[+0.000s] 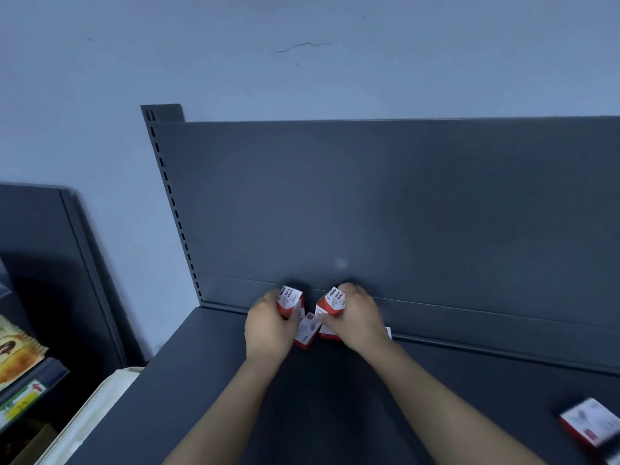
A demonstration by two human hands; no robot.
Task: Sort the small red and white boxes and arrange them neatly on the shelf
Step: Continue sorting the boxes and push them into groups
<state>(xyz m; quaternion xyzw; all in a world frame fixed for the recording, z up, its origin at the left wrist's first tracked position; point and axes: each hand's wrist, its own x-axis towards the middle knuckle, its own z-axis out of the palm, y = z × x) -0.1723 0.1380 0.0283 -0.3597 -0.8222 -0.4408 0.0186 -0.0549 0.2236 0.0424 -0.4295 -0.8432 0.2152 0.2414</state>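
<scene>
At the shelf (pixel 335 397), the left grip (pixel 268 325) holds one small box (pixel 290 298). At its 3 o'clock, the right grip (pixel 360 318) holds another box (pixel 330 303).

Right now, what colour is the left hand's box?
White above, red below: box, best in head view.

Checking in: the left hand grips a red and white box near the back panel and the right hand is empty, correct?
No. The head view shows the right hand also grips a red and white box. The left hand does grip the other box near the back panel.
</scene>
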